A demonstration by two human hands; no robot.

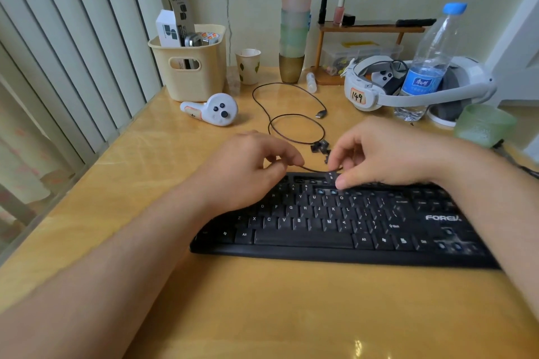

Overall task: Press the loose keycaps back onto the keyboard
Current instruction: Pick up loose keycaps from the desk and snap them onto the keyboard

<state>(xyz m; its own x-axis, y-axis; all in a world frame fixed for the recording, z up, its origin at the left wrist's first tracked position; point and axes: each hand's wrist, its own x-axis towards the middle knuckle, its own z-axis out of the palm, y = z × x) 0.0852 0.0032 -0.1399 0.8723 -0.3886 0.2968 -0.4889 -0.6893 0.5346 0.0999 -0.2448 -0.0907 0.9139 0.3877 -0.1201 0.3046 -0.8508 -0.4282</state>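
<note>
Your right hand pinches a keycap over the keyboard top rows; your left hand rests curled, holding nothing visible. More keycaps lie just behind. They're likely light, rigid, slippery: grip the sides.

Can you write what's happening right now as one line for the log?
right hand: pinches keycap over keyboard top rows | left hand: curled, rests on keyboard | loose keycaps: behind keyboard

The keyboard carries "FORE" in white at its right, with letter legends and "Alt" on its keys. A headset label reads "149".
</note>
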